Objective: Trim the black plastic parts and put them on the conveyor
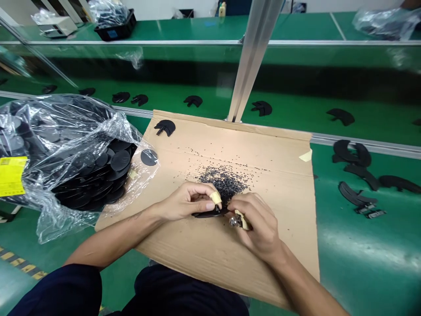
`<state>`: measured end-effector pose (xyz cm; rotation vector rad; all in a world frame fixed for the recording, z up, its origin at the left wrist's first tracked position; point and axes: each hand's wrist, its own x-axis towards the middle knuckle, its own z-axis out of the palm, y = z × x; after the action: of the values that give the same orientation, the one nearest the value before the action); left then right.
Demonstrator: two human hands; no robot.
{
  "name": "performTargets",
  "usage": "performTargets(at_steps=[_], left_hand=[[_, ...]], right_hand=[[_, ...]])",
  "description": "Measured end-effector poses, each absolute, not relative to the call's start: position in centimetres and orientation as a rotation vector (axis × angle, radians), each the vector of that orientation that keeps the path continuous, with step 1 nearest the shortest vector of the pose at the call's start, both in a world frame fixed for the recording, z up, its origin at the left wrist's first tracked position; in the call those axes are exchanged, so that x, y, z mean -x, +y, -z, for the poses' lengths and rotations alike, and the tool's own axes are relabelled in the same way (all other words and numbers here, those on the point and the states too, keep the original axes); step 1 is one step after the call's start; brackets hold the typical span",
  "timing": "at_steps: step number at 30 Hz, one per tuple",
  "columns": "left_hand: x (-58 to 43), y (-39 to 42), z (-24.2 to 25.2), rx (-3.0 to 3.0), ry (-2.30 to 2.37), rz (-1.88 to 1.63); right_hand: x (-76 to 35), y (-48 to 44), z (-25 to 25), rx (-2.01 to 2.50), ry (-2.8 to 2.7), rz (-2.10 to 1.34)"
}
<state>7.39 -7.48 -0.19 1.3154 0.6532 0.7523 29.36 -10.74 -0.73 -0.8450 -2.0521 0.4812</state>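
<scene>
My left hand [189, 202] is closed at a thin black disc [208, 214] low over the cardboard. Pale yellow tape wraps one of its fingertips, and a tiny dark part shows beneath that finger. My right hand [258, 221] curls around a small tool with a shiny rounded end [234, 220]; its kind is hidden by the fingers. Yellow tape shows on this hand too, and its fingertips come close to the disc's right edge. Just beyond both hands spreads a pile of tiny black pieces [223, 177], scattered over the cardboard sheet [184, 252].
A clear plastic bag [66, 127] spills black discs [120, 161] on the left. One curved black part [165, 127] lies on the cardboard's far left corner. More curved parts [262, 108] line the green belt behind. A metal post [248, 66] rises beyond the cardboard.
</scene>
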Motion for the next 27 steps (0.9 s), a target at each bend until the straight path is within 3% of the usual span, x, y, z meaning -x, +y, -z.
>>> performTargets(at_steps=[6, 22, 27], left_hand=[[-7.17, -7.09, 0.31, -1.293, 0.595, -0.721], [-7.48, -7.26, 0.61, -1.194, 0.527, -0.648], [-7.64, -7.34, 0.77, -1.200, 0.570, -0.710]], right_hand=[[-29.48, -10.61, 0.49, 0.817, -2.112, -0.336], [-29.08, -10.70, -0.04, 0.753, -1.995, -0.751], [-29.20, -10.72, 0.05, 0.816, -1.940, -0.697]])
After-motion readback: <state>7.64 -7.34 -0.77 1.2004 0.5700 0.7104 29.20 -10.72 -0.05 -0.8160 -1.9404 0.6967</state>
